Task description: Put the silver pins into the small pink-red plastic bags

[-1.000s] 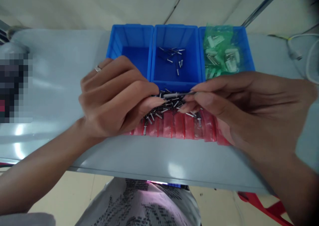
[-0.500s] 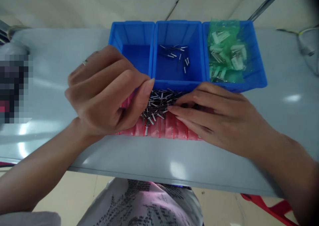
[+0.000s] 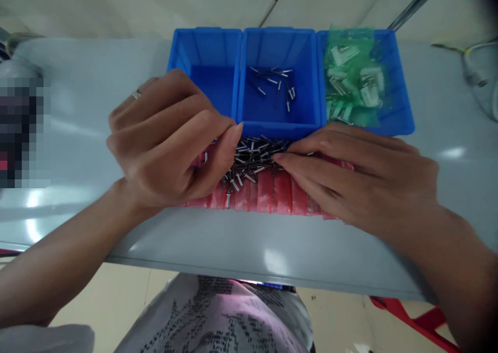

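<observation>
Rivet pile [image 3: 252, 156]: just nearside of middle blue bin [image 3: 278, 128], long axes mixed | right grip [image 3: 369, 177]: nearer, at pile from bin's right, closure cannot be told | left grip [image 3: 171, 140]: nearside-left of bin, together, contents hidden

White glare on grey tabletop [image 3: 218, 239]

Left hand [image 3: 171, 140] curled, thumb [image 3: 227, 148] against forefinger [image 3: 204, 127]; right hand [image 3: 361, 177] palm down, fingers [image 3: 317, 172] reaching inward.
</observation>
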A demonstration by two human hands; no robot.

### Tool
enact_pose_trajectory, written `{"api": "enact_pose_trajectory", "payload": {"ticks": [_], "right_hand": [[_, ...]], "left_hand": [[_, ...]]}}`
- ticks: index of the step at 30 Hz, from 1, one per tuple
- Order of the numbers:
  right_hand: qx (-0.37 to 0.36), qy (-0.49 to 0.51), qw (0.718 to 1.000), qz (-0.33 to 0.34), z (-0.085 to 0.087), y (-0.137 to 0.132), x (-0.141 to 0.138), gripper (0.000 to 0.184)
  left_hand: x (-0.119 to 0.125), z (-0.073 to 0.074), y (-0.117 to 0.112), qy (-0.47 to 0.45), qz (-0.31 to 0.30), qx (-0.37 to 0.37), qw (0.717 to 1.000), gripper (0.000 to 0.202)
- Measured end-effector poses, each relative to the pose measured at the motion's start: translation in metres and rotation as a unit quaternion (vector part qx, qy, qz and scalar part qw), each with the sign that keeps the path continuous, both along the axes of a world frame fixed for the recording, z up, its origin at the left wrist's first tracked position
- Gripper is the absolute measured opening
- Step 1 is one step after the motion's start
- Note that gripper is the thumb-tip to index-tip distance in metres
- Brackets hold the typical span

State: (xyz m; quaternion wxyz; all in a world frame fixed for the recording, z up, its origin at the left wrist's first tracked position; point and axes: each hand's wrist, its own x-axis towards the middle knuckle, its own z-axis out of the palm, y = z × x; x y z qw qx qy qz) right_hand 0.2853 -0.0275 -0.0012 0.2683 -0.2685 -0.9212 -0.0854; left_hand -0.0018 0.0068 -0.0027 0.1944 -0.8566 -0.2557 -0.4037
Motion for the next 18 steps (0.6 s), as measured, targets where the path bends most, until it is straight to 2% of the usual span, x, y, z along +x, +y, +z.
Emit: {"api": "enact_pose_trajectory", "payload": {"ticks": [4,9,14,18], "right_hand": [[0.0,-0.012,1.0,0.026,-0.0016,0.0027,0.0008,0.022],[-0.01,-0.011,0.999,0.042,-0.0029,0.0036,0.0007,0.024],[0.0,-0.013,0.998,0.058,-0.0043,0.0026,0.0008,0.027],[-0.022,0.007,1.0,0.016,-0.0014,-0.0023,0.0012,0.028]], "left_hand": [[-0.0015,-0.0001,0.0012,0.005,-0.007,0.024,1.0,0.008],[-0.0017,-0.0012,-0.0005,0.011,0.011,0.011,1.0,0.01],[-0.0025,-0.0012,0.0021,0.01,-0.008,0.029,0.999,0.009],[-0.0042,-0.0026,0.003,0.007,-0.009,0.035,0.999,0.01]]}}
